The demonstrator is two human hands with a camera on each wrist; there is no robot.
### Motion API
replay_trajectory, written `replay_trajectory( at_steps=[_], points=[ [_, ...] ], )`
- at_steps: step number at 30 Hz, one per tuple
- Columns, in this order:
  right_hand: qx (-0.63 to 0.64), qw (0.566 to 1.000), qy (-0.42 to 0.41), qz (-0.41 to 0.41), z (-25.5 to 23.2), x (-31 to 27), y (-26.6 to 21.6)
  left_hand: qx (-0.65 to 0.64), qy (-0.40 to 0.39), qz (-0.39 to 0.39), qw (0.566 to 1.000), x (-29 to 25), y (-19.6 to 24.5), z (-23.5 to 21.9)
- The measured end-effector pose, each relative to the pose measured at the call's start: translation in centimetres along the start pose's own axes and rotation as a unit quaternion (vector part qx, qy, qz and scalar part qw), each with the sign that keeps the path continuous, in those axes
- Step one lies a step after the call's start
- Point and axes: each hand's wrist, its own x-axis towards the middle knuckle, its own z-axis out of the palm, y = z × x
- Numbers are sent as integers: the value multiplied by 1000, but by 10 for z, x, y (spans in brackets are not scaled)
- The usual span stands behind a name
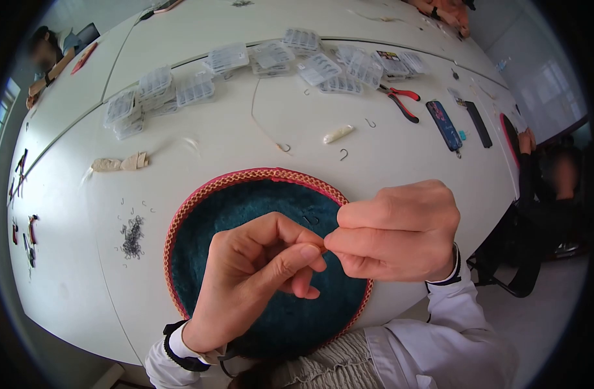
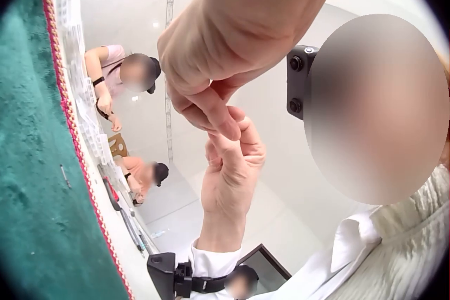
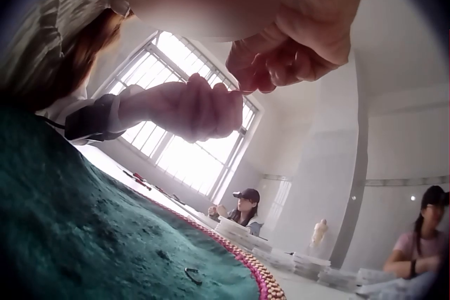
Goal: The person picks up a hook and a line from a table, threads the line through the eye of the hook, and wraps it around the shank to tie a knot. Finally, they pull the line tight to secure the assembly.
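I can't identify the small piece (image 1: 324,249) between the left hand (image 1: 254,279) and right hand (image 1: 397,233); fingers hide most of it. The mat's (image 1: 171,240) near rim is partly covered, the left hooks (image 1: 133,238) too tiny to count, faces (image 1: 561,172) blurred.

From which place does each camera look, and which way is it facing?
Head: worn on the head, facing forward and down at the left hand, right hand and green cushion; both sleeves show.
Left wrist: low, facing up and toward the person's right; left hand large, right beyond, plus the chest and a head-worn camera.
Right wrist: low, facing the person's left, toward a window; right hand nearest, left beyond.
Both wrist views share the hands and the cushion's braided rim.
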Motion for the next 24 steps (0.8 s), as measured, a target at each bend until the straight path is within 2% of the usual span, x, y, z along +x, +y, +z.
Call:
replay_trajectory(
  at_steps=[10, 12, 16, 19, 21, 24],
  points=[
    [-7, 999, 34, 1, 4, 3, -2, -33, -1, -15, 999, -3, 4, -1],
    [-4, 999, 32, 22, 5, 3, -4, -18, -11, 15, 1000, -3, 2, -1],
    [5, 999, 32, 24, 6, 2, -4, 4, -2, 13, 1000, -2, 1, -3],
    [0, 999, 25, 24, 7, 2, -5, 5, -33, 1, 999, -3, 2, -5],
    [5, 999, 26, 32, 7, 2, -5, 16, 24, 7, 1000, -2, 3, 0],
    [4, 999, 14, 37, 6, 1, -8, 55, 30, 38, 997, -3, 0, 0]
  ],
)
